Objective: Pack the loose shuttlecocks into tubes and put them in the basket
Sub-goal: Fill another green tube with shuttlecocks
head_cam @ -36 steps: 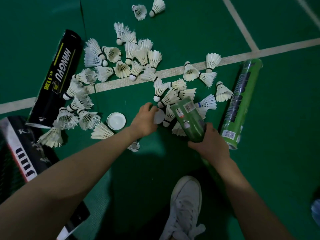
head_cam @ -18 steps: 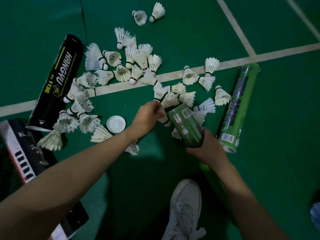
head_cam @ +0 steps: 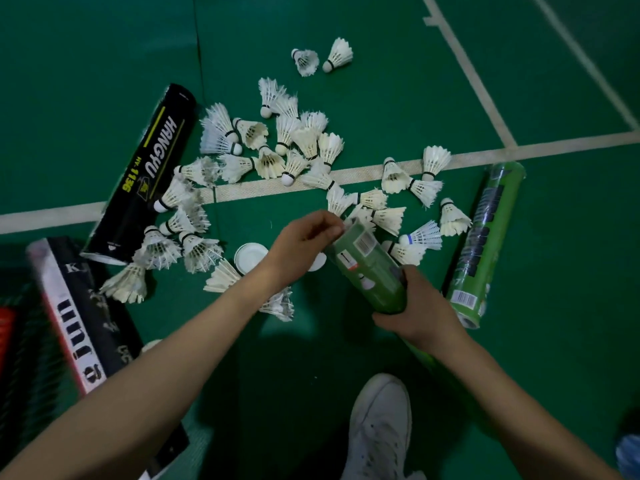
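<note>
Left hand reaches in from the lower left, its fingers and thumb bunched together at the open mouth of a green tube. White feathers show just past the fingertips, but it is unclear whether they are pinched or belong to the pile behind. Right hand wraps around the tube's lower end and holds it tilted, mouth pointing up and left. Its fingers are hidden behind the tube.

Loose shuttlecocks lie scattered over the green floor, spread across a white line. Several are partly covered by the hands and the tube. Two sit apart at the top.

At the right a second green tube lies flat, just beside the pile. At the left a black tube lies on the floor, with shuttlecocks against its side. A white lid rests near the left wrist. Another pale round shape between hand and tube is mostly hidden.

In the lower left corner the dark mesh of the basket is cut off by the edge and blurred. A black-and-white tube lies over it, its near end behind the left forearm. A white shoe shows at the bottom.
</note>
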